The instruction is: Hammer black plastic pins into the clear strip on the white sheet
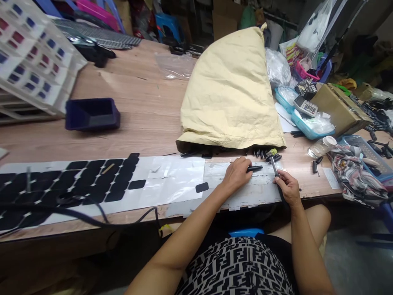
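Note:
My left hand point(238, 174) lies palm down on the grey work sheet point(254, 190), its fingers closed on a short black rod-like part point(255, 168) that points right. To its right, my right hand point(288, 186) is wrapped round the black handle of a tool with a narrow metal blade point(273, 166). The blade points up and away from me; its exact kind cannot be made out. Just beyond, several small black parts point(260, 153) lie at the mouth of a large yellow paper sack point(230, 90). A single black rounded pad point(202, 187) rests left of my left hand.
A white sheet point(172, 180) with rows of black pads point(101, 176) covers the left front, with a dark cable point(82, 217) across it. Behind stand a dark purple bin point(92, 114) and a white crate point(37, 61). Rightward are a jar point(322, 146), cloth point(353, 172) and blue baskets point(315, 125).

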Demonstrator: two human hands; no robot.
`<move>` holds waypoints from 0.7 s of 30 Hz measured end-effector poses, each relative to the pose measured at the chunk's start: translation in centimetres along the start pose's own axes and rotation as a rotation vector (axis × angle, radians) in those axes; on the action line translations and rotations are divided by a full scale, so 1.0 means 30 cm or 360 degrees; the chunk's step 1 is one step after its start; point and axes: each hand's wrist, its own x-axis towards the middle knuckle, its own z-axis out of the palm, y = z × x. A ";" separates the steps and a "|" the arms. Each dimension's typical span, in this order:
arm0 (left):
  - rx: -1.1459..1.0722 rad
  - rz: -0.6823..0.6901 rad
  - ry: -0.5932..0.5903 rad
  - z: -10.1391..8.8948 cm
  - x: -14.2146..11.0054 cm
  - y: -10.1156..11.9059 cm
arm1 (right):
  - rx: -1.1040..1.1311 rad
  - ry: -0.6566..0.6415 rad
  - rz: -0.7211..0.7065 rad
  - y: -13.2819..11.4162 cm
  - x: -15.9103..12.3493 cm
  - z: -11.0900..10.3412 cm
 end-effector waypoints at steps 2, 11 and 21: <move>-0.0011 0.0080 0.0019 0.027 0.030 -0.010 | -0.0005 0.0009 0.0007 0.000 -0.003 0.002; -0.0279 0.0016 0.0074 0.052 0.035 -0.052 | -0.0030 0.0016 0.0011 -0.008 -0.004 0.008; -0.0386 -0.0026 0.0095 0.053 0.046 -0.052 | -0.0285 -0.0003 -0.0085 -0.091 -0.108 0.009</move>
